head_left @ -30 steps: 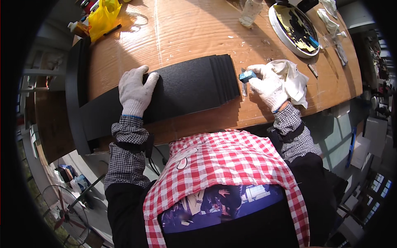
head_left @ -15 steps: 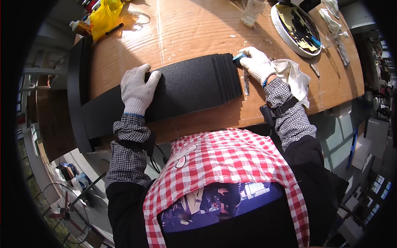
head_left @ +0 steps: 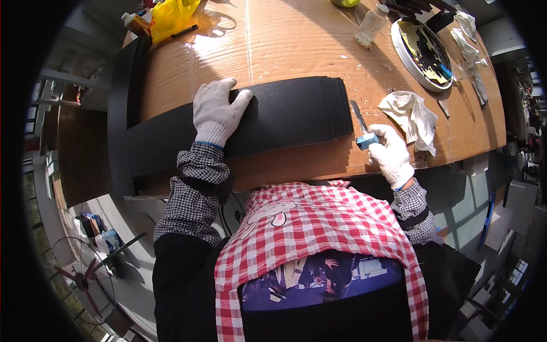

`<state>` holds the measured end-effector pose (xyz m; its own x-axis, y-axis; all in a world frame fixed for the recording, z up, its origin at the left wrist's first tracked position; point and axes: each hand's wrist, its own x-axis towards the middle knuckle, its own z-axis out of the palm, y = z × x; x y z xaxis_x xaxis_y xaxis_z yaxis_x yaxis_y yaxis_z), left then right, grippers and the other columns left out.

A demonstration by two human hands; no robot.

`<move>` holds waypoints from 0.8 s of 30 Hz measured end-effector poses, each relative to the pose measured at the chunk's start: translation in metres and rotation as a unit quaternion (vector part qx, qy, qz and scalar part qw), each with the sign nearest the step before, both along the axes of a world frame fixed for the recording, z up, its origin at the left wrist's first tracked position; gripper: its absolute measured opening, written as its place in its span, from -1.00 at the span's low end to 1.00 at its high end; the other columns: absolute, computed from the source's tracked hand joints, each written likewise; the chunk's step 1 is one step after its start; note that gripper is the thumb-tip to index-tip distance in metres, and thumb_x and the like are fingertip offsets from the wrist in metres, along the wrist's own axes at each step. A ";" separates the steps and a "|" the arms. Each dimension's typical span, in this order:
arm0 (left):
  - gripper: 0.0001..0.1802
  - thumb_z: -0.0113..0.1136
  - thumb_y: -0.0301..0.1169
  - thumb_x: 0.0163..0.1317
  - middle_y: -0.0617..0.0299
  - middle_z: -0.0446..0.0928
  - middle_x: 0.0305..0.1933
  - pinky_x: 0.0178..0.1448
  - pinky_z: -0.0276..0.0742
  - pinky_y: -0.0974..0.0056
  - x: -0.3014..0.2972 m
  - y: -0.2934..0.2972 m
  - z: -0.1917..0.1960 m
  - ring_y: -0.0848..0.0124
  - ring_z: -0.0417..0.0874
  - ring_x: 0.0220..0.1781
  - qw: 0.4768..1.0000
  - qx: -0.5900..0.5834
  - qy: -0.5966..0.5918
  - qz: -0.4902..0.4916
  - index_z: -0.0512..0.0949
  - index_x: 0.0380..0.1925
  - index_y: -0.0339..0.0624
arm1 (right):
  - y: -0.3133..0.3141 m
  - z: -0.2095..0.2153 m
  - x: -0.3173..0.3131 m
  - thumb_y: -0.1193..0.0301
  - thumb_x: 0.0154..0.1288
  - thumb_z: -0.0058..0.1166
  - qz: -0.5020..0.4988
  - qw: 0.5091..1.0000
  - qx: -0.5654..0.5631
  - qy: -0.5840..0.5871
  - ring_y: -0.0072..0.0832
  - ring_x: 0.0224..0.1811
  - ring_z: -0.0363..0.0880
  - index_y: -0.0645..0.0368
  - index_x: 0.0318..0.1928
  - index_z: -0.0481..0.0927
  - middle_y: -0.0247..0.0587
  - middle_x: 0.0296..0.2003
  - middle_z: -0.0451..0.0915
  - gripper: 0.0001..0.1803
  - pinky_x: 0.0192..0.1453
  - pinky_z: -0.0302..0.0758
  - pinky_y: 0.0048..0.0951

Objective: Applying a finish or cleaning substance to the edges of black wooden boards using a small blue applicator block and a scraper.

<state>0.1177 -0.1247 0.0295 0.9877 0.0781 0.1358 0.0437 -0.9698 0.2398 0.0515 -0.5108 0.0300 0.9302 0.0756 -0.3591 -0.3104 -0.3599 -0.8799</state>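
A stack of long black panels [head_left: 279, 111] lies across the table, its right ends slightly stepped. My left hand [head_left: 221, 111], in a white knit glove, rests on top of the panels with thumb and fingers apart. Off the stack's right end, near the table's front edge, my gloved right hand [head_left: 391, 155] pinches a small blue block [head_left: 367, 141]. What the block is made of cannot be made out. A thin, dark, flat metal strip [head_left: 358, 115] lies between the stack and a crumpled white cloth [head_left: 411, 117], its near end close to the block.
A round white tray [head_left: 400, 48] with black and yellow residue stands at the far right, near a clear bottle [head_left: 371, 25]. At the far left are a yellow bag [head_left: 171, 20] and a black pen [head_left: 184, 31]. Another black panel [head_left: 126, 91] stretches along the table's left side.
My right hand has drawn back from the stack's far right corner toward the table's front edge, carrying the blue block. My left hand stays on the panels. The view has shifted slightly.
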 end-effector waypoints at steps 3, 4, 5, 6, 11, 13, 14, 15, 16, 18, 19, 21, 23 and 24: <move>-0.45 0.26 -0.01 0.20 0.09 0.61 0.07 0.38 0.34 0.12 -0.010 0.003 0.004 0.15 0.51 0.20 0.997 -0.058 -0.047 -0.007 0.61 0.02 -0.20 | 0.027 0.026 0.001 0.61 0.25 -0.05 0.013 0.997 0.046 -0.055 -0.65 -0.33 0.50 0.28 0.27 0.40 -0.24 -0.19 0.58 -0.47 -0.25 0.51 -0.60; -0.46 0.27 -0.03 0.18 0.09 0.60 0.07 0.40 0.32 0.11 -0.017 0.004 0.006 0.15 0.51 0.20 0.995 -0.082 -0.063 -0.001 0.61 0.01 -0.20 | 0.039 0.037 0.005 0.61 0.26 -0.07 0.030 0.998 0.028 -0.056 -0.66 -0.29 0.50 0.28 0.28 0.41 -0.28 -0.21 0.58 -0.47 -0.24 0.50 -0.62; -0.46 0.29 -0.04 0.15 0.09 0.59 0.08 0.42 0.30 0.10 -0.026 0.008 0.009 0.14 0.51 0.20 0.991 -0.106 -0.081 0.002 0.60 -0.01 -0.21 | 0.051 0.046 0.009 0.60 0.26 -0.07 0.041 0.997 0.018 -0.062 -0.66 -0.32 0.50 0.27 0.23 0.45 -0.30 -0.23 0.58 -0.51 -0.26 0.50 -0.61; -0.47 0.29 -0.04 0.14 0.09 0.59 0.08 0.44 0.28 0.09 -0.036 0.015 0.009 0.13 0.50 0.21 0.989 -0.117 -0.087 -0.002 0.60 -0.02 -0.20 | 0.064 0.057 0.011 0.59 0.25 -0.06 0.058 0.997 0.029 -0.049 -0.66 -0.35 0.50 0.27 0.21 0.46 -0.31 -0.26 0.58 -0.53 -0.28 0.50 -0.60; -0.42 0.36 -0.08 0.07 0.07 0.51 0.18 0.53 0.15 0.01 -0.111 0.085 0.001 0.06 0.41 0.31 0.987 -0.102 -0.097 0.077 0.56 0.03 -0.20 | 0.145 0.087 0.025 0.54 0.27 -0.04 0.101 0.988 0.120 0.001 -0.67 -0.52 0.46 0.25 0.12 0.50 -0.31 -0.37 0.57 -0.61 -0.41 0.47 -0.62; -0.40 0.38 -0.08 0.05 0.04 0.48 0.21 0.52 0.12 -0.05 -0.142 0.125 -0.013 0.01 0.39 0.30 0.982 -0.067 -0.120 0.129 0.55 0.03 -0.20 | 0.187 0.088 0.028 0.59 0.27 -0.03 0.131 0.981 0.135 -0.045 -0.65 -0.51 0.46 0.25 0.15 0.44 -0.29 -0.38 0.54 -0.59 -0.41 0.49 -0.63; -0.39 0.41 -0.12 0.03 0.02 0.46 0.23 0.52 0.13 -0.05 -0.158 0.142 -0.020 0.01 0.38 0.32 0.976 -0.057 -0.144 0.156 0.54 0.05 -0.21 | 0.207 0.082 0.032 0.61 0.27 -0.02 0.148 0.974 0.165 -0.052 -0.64 -0.47 0.48 0.25 0.16 0.42 -0.27 -0.34 0.54 -0.57 -0.38 0.51 -0.60; -0.38 0.43 -0.16 0.02 -0.01 0.44 0.25 0.52 0.14 -0.04 -0.174 0.156 -0.025 0.00 0.37 0.33 0.968 -0.046 -0.166 0.181 0.53 0.06 -0.22 | 0.227 0.076 0.036 0.63 0.27 0.00 0.163 0.966 0.195 -0.057 -0.63 -0.44 0.49 0.25 0.18 0.40 -0.25 -0.30 0.54 -0.56 -0.36 0.54 -0.57; -0.34 0.47 -0.26 -0.02 -0.09 0.40 0.29 0.51 0.18 -0.03 -0.187 0.169 -0.030 -0.02 0.35 0.37 0.959 -0.088 -0.175 0.204 0.50 0.10 -0.25 | 0.248 0.074 0.038 0.63 0.27 0.00 0.171 0.965 0.192 -0.058 -0.63 -0.44 0.49 0.25 0.18 0.40 -0.25 -0.30 0.54 -0.56 -0.36 0.54 -0.57; -0.28 0.41 -0.29 0.12 -0.11 0.37 0.34 0.47 0.28 0.01 -0.212 0.186 -0.047 0.01 0.37 0.37 0.921 -0.210 -0.187 0.271 0.37 0.26 -0.27 | 0.292 0.068 0.040 0.62 0.28 0.04 0.167 0.965 0.190 -0.068 -0.59 -0.33 0.52 0.26 0.18 0.37 -0.22 -0.23 0.54 -0.55 -0.23 0.56 -0.54; -0.25 0.38 -0.24 0.18 -0.11 0.36 0.35 0.45 0.32 0.02 -0.218 0.192 -0.058 0.02 0.39 0.38 0.881 -0.307 -0.201 0.300 0.32 0.32 -0.26 | 0.311 0.056 0.045 0.62 0.28 0.04 0.172 0.965 0.187 -0.070 -0.59 -0.33 0.52 0.26 0.18 0.37 -0.22 -0.23 0.54 -0.55 -0.23 0.56 -0.54; -0.19 0.36 -0.25 0.21 -0.15 0.34 0.37 0.40 0.38 0.06 -0.221 0.199 -0.060 0.04 0.44 0.34 0.831 -0.413 -0.180 0.325 0.22 0.39 -0.26 | 0.344 0.022 0.060 0.53 0.32 0.09 0.149 0.956 0.148 -0.203 -0.51 -0.26 0.54 0.31 0.20 0.37 -0.20 -0.21 0.55 -0.55 -0.12 0.54 -0.50; -0.13 0.34 -0.26 0.25 -0.19 0.32 0.39 0.36 0.44 0.09 -0.227 0.206 -0.060 0.06 0.48 0.31 0.770 -0.511 -0.158 0.347 0.11 0.45 -0.27 | 0.372 0.006 0.067 0.36 0.35 0.12 0.165 0.948 -0.007 -0.272 -0.37 -0.16 0.58 0.32 0.21 0.38 -0.11 -0.18 0.58 -0.51 0.00 0.52 -0.40; -0.09 0.32 -0.25 0.26 -0.22 0.30 0.40 0.35 0.46 0.10 -0.228 0.210 -0.061 0.07 0.49 0.31 0.768 -0.531 -0.144 0.329 0.04 0.48 -0.26 | 0.381 0.000 0.067 0.22 0.36 0.12 0.161 0.944 -0.086 -0.276 -0.20 -0.07 0.62 0.29 0.21 0.41 0.01 -0.12 0.61 -0.46 0.08 0.52 -0.27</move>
